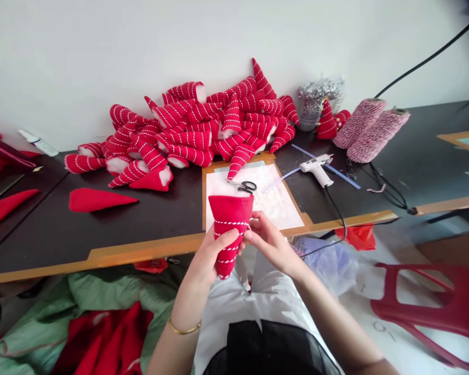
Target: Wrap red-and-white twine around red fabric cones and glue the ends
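A red felt cone (231, 208) hangs point down over the table's front edge, its wide mouth upward. Red-and-white twine (230, 223) winds round it in several rows. My left hand (214, 250) is wrapped round the lower left of the cone, thumb across its front. At the cone's right side, the fingers of my right hand (268, 239) are pinched together where the upper row of twine meets the edge. The fingertips partly hide the strand there. Just beyond the cone's mouth, black-handled scissors (247, 186) lie on a white sheet (273, 208) taped to the table.
Along the wall lies a heap of stuffed, twine-wrapped red cones (187, 125). A plain felt cone (97, 200) lies left. To the right are a white glue gun (316, 169) with a cord, two twine spools (377, 135) and a tinsel-filled tub (310, 112). A red stool (426, 297) stands lower right.
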Demonstrator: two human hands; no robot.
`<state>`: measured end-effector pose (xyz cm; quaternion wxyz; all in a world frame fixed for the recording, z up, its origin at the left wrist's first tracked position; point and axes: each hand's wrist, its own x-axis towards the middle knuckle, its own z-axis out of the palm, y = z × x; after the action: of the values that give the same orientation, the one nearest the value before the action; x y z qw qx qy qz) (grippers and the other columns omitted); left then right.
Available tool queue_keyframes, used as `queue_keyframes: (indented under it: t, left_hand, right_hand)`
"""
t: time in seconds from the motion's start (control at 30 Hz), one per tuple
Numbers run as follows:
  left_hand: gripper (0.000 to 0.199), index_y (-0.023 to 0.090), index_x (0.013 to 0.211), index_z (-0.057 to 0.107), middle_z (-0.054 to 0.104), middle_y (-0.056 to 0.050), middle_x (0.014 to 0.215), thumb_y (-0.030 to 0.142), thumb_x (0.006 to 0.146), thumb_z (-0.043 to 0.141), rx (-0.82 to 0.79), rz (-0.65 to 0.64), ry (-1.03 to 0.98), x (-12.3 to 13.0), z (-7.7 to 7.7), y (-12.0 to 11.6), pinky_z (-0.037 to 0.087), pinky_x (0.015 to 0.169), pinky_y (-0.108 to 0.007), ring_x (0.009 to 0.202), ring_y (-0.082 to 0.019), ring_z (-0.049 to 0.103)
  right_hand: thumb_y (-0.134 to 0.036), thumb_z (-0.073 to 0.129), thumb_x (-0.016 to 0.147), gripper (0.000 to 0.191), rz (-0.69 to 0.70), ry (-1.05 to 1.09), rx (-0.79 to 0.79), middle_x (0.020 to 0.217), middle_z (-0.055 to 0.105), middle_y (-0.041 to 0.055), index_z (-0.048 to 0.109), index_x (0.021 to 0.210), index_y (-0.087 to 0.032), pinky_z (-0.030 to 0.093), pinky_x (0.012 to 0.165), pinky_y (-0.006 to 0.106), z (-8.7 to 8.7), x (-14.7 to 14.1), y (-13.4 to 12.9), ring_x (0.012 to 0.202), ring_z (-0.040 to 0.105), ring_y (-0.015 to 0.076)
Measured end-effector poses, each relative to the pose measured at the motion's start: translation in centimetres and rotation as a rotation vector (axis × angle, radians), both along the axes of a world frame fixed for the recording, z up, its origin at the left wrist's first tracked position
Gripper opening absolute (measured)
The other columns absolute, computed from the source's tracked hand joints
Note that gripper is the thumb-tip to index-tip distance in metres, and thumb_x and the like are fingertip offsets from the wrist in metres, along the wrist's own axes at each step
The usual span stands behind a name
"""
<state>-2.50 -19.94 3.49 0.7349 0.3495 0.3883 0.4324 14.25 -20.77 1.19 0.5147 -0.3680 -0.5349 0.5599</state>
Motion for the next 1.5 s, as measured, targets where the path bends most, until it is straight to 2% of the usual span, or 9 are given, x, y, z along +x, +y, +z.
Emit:
queue_keyframes:
  t: [0.1,0.3,0.43,0.6,0.8,0.97,1.1,1.27,1.5]
  left_hand:
    - [0.030,0.017,0.085,0.064,0.061,0.000,0.062,0.041,0.075,0.078,0.019,-0.012,0.005,-0.5,-0.3,-0.1,0.037,0.051,-0.024,0.054,-0.012,0.053]
    - [0.034,0.013,0.089,0.067,0.060,-0.002,0.069,0.043,0.076,0.077,-0.103,-0.098,-0.235,-0.7,-1.2,0.0,0.035,0.048,-0.024,0.053,-0.009,0.045]
    - [0.040,0.012,0.096,0.068,0.066,-0.007,0.089,0.044,0.075,0.079,-0.236,-0.061,-0.403,0.4,-1.7,0.1,0.039,0.049,-0.021,0.054,-0.006,0.042]
    - [0.058,0.012,0.104,0.068,0.062,-0.007,0.090,0.065,0.082,0.068,-0.350,-0.123,-0.530,1.2,-2.3,0.4,0.036,0.043,-0.017,0.051,-0.004,0.038]
    - [0.053,0.014,0.104,0.067,0.061,-0.008,0.092,0.063,0.090,0.057,-0.388,-0.162,-0.591,1.1,-2.9,0.8,0.030,0.037,-0.016,0.047,-0.003,0.034]
    - [0.046,0.017,0.103,0.066,0.064,-0.008,0.086,0.059,0.086,0.065,-0.389,-0.213,-0.444,1.1,-3.8,0.9,0.034,0.038,-0.018,0.052,-0.009,0.048]
    - [0.059,0.022,0.118,0.059,0.070,-0.009,0.096,0.067,0.081,0.068,-0.160,0.014,-0.168,1.7,-4.0,0.6,0.048,0.052,-0.027,0.075,-0.023,0.067]
    - [0.078,0.026,0.127,0.047,0.072,-0.002,0.094,0.034,0.064,0.092,0.066,0.086,0.176,2.3,-3.5,0.2,0.053,0.061,-0.028,0.067,-0.018,0.068]
    - [0.042,0.015,0.093,0.065,0.065,-0.003,0.069,0.051,0.076,0.079,-0.169,0.009,-0.083,1.4,-3.0,0.1,0.047,0.052,-0.023,0.056,-0.013,0.059]
  right_hand:
    - [-0.053,0.070,0.089,0.035,0.066,0.024,-0.113,0.065,0.054,-0.0045,0.058,0.097,-0.021,0.033,0.047,0.021,0.5,0.0,0.2,0.050,0.043,0.0085]
    - [-0.056,0.070,0.087,0.038,0.022,0.158,-0.169,0.051,0.032,-0.0103,0.059,0.083,-0.019,0.016,0.041,0.021,0.4,1.0,0.8,0.043,0.020,0.0061]
    - [-0.054,0.072,0.086,0.038,0.004,0.176,-0.189,0.049,0.035,-0.0100,0.059,0.079,-0.019,0.015,0.041,0.021,0.0,0.4,1.1,0.042,0.020,0.0052]
    - [-0.055,0.078,0.077,0.044,-0.042,0.256,-0.284,0.062,0.062,-0.0038,0.052,0.081,-0.020,0.011,0.038,0.019,-0.2,0.2,1.6,0.040,0.021,0.0025]
    - [-0.047,0.083,0.076,0.057,0.028,0.370,-0.340,0.063,0.065,-0.0074,0.049,0.116,-0.025,0.009,0.038,0.017,-0.5,0.3,1.9,0.038,0.018,0.0022]
    - [-0.049,0.084,0.075,0.045,-0.003,0.288,-0.300,0.055,0.054,-0.0090,0.054,0.093,-0.020,0.012,0.038,0.018,-0.7,0.7,2.1,0.038,0.023,0.0021]
    - [-0.048,0.085,0.072,0.042,-0.141,0.185,-0.197,0.054,0.047,-0.0098,0.055,0.083,-0.020,0.016,0.038,0.018,-0.4,1.2,2.3,0.040,0.026,0.0031]
    - [-0.046,0.084,0.073,0.040,-0.119,0.104,-0.133,0.059,0.050,-0.0076,0.057,0.088,-0.021,0.021,0.039,0.019,0.3,1.3,2.2,0.044,0.033,0.0056]
    - [-0.043,0.079,0.081,0.041,-0.142,0.109,-0.114,0.053,0.037,-0.0125,0.060,0.111,-0.022,0.019,0.039,0.020,0.4,2.3,2.2,0.042,0.026,0.0059]
